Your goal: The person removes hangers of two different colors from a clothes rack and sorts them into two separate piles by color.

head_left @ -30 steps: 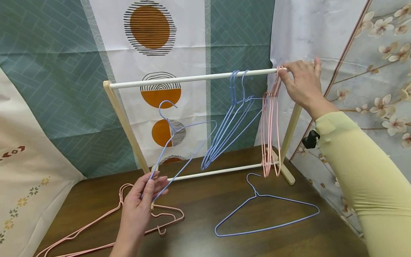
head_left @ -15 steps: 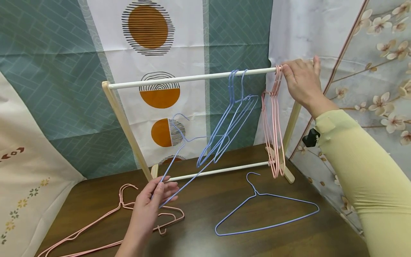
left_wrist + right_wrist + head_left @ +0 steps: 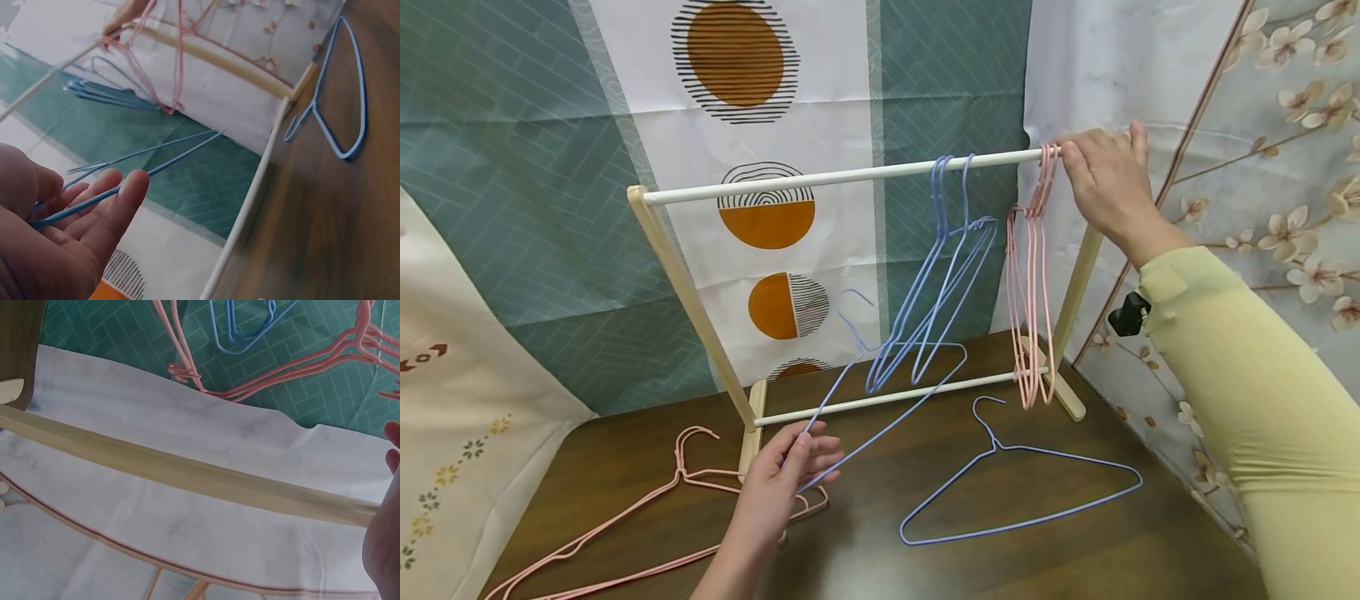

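Note:
My left hand (image 3: 778,479) pinches a blue wire hanger (image 3: 835,392) by one corner, thumb on one side and fingers behind. The hanger tilts up and away, its hook towards the rack, and overlaps the lower part of the hung blue hangers in the head view. My right hand (image 3: 1108,179) grips the right top corner of the clothes rack (image 3: 820,177), its thumb close to the hooks of pink hangers (image 3: 1033,267). Several blue hangers (image 3: 942,200) hang on the white rod to their left. In the right wrist view, only part of the right hand (image 3: 384,544) shows.
One blue hanger (image 3: 1030,522) lies flat on the brown table (image 3: 865,575) at the front right. Pink hangers (image 3: 681,467) lie at the left, partly behind my left forearm. The rack's wooden left leg (image 3: 688,304) and white lower rod (image 3: 910,395) stand behind. Patterned cloths surround the table.
My left hand has moved right and slightly down, and the held blue hanger's hook has lowered and shifted right. The hung hangers have swung a little. The right hand keeps its grip on the rack.

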Motion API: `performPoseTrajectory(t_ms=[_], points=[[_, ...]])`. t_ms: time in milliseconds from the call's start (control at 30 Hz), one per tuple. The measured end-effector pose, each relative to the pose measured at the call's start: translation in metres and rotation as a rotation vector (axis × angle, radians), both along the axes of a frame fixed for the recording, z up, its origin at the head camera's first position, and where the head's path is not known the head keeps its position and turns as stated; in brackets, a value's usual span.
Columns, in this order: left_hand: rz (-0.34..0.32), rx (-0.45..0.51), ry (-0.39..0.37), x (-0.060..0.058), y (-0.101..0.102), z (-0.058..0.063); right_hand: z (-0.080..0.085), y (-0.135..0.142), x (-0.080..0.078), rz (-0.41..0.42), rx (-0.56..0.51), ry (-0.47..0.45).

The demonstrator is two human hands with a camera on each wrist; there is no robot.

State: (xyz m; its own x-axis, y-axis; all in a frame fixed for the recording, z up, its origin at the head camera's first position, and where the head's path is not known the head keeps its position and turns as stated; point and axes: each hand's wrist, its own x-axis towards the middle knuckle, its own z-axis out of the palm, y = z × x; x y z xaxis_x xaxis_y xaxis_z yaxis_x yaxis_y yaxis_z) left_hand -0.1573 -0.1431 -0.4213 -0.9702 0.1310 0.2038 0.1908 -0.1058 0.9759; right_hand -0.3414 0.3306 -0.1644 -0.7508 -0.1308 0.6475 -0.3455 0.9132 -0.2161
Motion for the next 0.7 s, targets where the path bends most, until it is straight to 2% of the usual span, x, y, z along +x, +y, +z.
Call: performPoseTrajectory(t_ms=[333, 700], points=[[-0.073, 0.024, -0.095, -0.001, 0.026, -0.011, -0.001, 0.001, 0.001, -0.001, -0.004, -0.007], [-0.158, 0.009, -0.115, -0.004, 0.055, -0.018, -0.002, 0.001, -0.001, 0.008, -0.017, 0.012]])
